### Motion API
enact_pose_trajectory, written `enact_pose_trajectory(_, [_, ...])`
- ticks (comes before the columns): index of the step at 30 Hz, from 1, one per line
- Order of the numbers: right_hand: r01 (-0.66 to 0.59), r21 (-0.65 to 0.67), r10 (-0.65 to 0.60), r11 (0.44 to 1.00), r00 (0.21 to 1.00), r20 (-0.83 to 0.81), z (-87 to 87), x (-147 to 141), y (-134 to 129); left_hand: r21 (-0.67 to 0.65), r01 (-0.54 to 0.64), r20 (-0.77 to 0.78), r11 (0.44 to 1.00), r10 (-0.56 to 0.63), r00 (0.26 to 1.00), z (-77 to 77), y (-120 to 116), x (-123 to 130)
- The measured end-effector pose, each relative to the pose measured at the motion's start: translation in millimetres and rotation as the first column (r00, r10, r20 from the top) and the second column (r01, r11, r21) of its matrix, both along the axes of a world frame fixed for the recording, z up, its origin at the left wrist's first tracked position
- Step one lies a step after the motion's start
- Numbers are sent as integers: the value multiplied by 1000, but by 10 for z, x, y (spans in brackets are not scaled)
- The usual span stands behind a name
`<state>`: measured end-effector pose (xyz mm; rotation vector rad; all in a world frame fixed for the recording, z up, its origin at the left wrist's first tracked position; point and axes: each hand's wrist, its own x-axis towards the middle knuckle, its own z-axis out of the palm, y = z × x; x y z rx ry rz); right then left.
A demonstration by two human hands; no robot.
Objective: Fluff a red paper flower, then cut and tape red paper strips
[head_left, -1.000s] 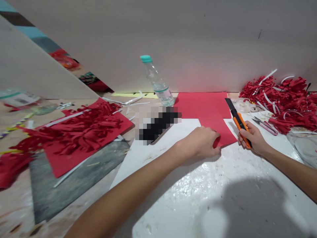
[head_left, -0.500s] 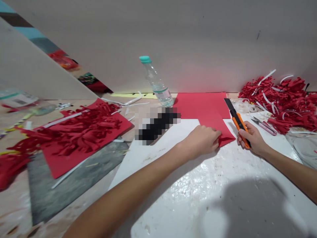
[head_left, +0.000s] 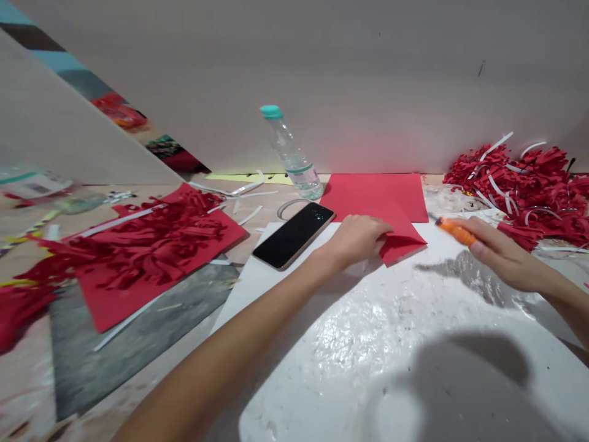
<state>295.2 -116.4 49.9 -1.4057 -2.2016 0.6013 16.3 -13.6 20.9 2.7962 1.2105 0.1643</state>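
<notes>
My left hand [head_left: 361, 242] is closed on the near end of a folded red sheet [head_left: 405, 236], its fingertips partly hidden by the sheet. The fold stands slightly raised off the white board [head_left: 340, 331]. To the right, my right hand [head_left: 510, 255] grips an orange box cutter [head_left: 455, 231] above the board, apart from the sheet. Its blade end is blurred and points left toward the red material. Behind my left hand, a larger red sheet [head_left: 368, 190] lies against the wall.
A black phone [head_left: 294, 236] rests at the board's left edge, before a clear bottle [head_left: 297, 156] with a green cap. Red fringed bundles [head_left: 524, 184] pile up at the back right. More fringed strips [head_left: 156, 239] cover a red sheet on a grey mat [head_left: 138, 350] at left.
My left hand has shifted left and slightly back, drawing the folded sheet with it. My right hand has moved right with the box cutter, which has tipped from upright toward level.
</notes>
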Motion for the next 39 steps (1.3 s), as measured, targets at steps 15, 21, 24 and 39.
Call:
enact_pose_trajectory(15, [31, -89, 32, 996, 772, 635, -104, -308, -285, 39, 27, -46, 999, -26, 999, 112, 83, -140])
enact_pose_trajectory(21, [102, -60, -34, 993, 733, 679, -229, -316, -259, -193, 43, -103, 980, -64, 993, 244, 13, -277])
enact_pose_trajectory(24, [99, -72, -18, 992, 702, 712, -248, -335, -244, -267, 105, -70, 958, -128, 989, 255, -45, -264])
enact_pose_trajectory(39, [56, -120, 43, 991, 723, 690, -345, -368, -182, -150, 218, -53, 964, -228, 972, -371, -151, 79])
